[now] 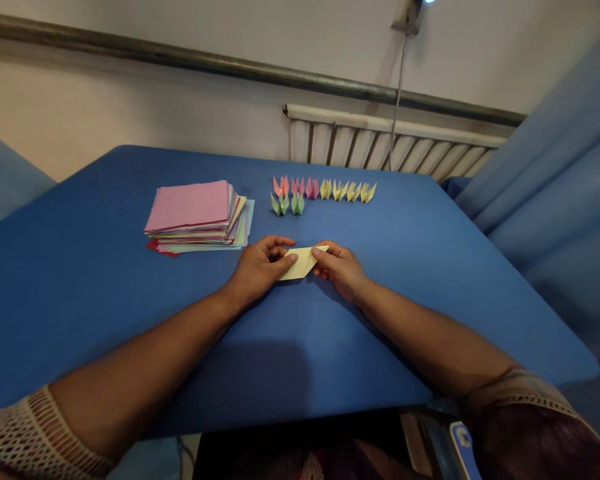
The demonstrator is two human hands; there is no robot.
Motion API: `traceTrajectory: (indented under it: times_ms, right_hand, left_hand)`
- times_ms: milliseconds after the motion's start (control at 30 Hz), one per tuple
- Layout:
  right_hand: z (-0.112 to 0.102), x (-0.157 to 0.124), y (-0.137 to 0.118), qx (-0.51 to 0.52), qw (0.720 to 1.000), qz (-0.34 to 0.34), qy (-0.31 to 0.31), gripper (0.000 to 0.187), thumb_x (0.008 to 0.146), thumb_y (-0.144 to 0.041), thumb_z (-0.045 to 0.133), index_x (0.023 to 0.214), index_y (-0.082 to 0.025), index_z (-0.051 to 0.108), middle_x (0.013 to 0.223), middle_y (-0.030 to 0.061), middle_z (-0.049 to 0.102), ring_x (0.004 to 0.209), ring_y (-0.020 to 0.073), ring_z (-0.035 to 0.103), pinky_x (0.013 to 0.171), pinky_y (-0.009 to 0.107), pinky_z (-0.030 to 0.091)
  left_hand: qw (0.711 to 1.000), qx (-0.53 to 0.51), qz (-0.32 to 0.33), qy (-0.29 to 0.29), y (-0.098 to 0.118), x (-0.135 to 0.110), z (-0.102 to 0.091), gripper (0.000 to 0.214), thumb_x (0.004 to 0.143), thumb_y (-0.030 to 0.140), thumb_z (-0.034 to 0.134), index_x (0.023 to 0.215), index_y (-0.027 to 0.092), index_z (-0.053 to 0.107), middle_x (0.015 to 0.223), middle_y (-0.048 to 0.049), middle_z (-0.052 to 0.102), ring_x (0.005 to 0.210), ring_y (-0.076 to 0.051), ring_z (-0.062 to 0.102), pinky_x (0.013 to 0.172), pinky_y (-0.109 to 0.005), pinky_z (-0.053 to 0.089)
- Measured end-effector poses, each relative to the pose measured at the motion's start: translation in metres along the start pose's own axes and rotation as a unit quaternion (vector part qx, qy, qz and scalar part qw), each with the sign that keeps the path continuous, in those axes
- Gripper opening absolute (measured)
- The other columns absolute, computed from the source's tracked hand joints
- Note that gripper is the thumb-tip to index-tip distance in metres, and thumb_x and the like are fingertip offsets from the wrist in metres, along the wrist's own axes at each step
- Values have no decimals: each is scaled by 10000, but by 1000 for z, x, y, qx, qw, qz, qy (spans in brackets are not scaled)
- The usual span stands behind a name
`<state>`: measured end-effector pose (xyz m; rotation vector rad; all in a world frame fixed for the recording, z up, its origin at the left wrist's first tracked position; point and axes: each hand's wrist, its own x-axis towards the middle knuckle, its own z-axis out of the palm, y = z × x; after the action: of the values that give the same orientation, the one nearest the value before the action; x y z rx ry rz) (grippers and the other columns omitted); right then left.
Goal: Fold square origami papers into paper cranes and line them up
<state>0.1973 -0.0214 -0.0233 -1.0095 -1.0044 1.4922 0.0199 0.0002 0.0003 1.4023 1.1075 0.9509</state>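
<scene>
A pale yellow folded sheet of origami paper (299, 264) is held just above the blue table, between my two hands. My left hand (260, 267) grips its left end, thumb on top and fingers behind. At the right end, my right hand (341, 268) pinches a slanted, pointed part with its thumb across the paper. The fingers behind the sheet are partly hidden. Beyond my hands stand small folded paper figures in two rows: orange-red and pink ones (313, 189), several yellow ones (354, 192) and two green ones (297, 204).
A thick stack of coloured paper (187, 208), pink on top, lies on the blue table (105, 300) at the left. Behind the table are a radiator (370, 140) and a wall pipe (205, 65). Blue curtains (555, 173) hang at the right.
</scene>
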Motion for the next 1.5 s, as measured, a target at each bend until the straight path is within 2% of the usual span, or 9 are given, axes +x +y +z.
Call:
traceTrajectory:
  times_ms: [100, 233, 367, 500, 633, 800, 967, 1233, 1500]
  right_hand:
    - [1, 1, 2, 17, 1000, 5, 5, 332, 668, -445, 805, 750, -184, 616, 552, -54, 577, 461, 69, 492, 436, 199, 348]
    - [3, 1, 1, 92, 995, 25, 39, 338, 641, -392, 840, 801, -189, 621, 655, -13, 671, 551, 107, 607, 489, 213, 467]
    - [-1, 2, -4, 176, 980, 21, 86, 242, 699, -263, 796, 832, -190, 608, 744, 4, 712, 644, 112, 665, 592, 215, 533]
    - [-1, 2, -5, 193, 976, 9, 96, 235, 695, -229, 793, 821, -191, 598, 773, 4, 725, 670, 113, 682, 620, 215, 549]
    - [7, -4, 0, 141, 989, -17, 49, 312, 652, -342, 846, 734, -190, 586, 719, -3, 715, 631, 119, 669, 613, 245, 560]
    - [12, -8, 5, 65, 998, -17, 14, 376, 607, -434, 867, 693, -186, 598, 653, 3, 707, 593, 127, 662, 559, 246, 543]
    - [8, -6, 5, 50, 999, -4, 16, 363, 610, -411, 864, 713, -184, 601, 665, 3, 701, 580, 122, 656, 536, 236, 515]
    - [6, -4, 5, 73, 997, -4, 12, 385, 614, -360, 852, 878, -188, 629, 770, 5, 710, 605, 118, 647, 530, 233, 500]
    - [4, -1, 5, 82, 996, 10, 33, 362, 681, -495, 784, 791, -176, 655, 733, 31, 688, 564, 118, 586, 480, 234, 454]
  left_hand:
    - [1000, -14, -4, 4, 1, 0, -1, 481, 642, 402, 805, 1019, 150, 645, 671, 31, 626, 571, -105, 565, 560, -230, 424]
    - [989, -139, -39, 21, 4, -1, 0, 529, 665, 387, 814, 1094, 149, 616, 869, -27, 699, 743, -144, 650, 713, -285, 516]
    - [968, -238, -77, -28, 4, -3, -1, 407, 751, 405, 761, 1064, 169, 651, 1060, -86, 708, 944, -191, 673, 853, -340, 530]
    - [972, -215, -69, -73, -1, -5, 6, 444, 696, 348, 819, 1081, 185, 670, 1148, -91, 703, 1041, -218, 663, 887, -349, 510]
    - [987, -154, -13, -45, -5, -7, 16, 576, 581, 303, 879, 1098, 150, 674, 1145, -100, 712, 1043, -237, 658, 962, -375, 471]
    - [990, -138, -17, 18, -5, -6, 16, 430, 630, 349, 843, 967, 122, 703, 975, -73, 735, 856, -187, 656, 821, -304, 493]
    - [980, -195, -44, 8, -7, -3, 11, 333, 752, 386, 747, 927, 108, 701, 813, -46, 694, 651, -112, 581, 626, -234, 448]
    - [978, -198, -71, -18, -7, 0, 8, 330, 757, 383, 734, 927, 102, 707, 825, -62, 695, 687, -127, 599, 631, -232, 462]
    - [985, -158, -57, -36, -8, -2, 9, 344, 765, 390, 722, 947, 98, 711, 805, -65, 696, 660, -131, 589, 605, -241, 457]
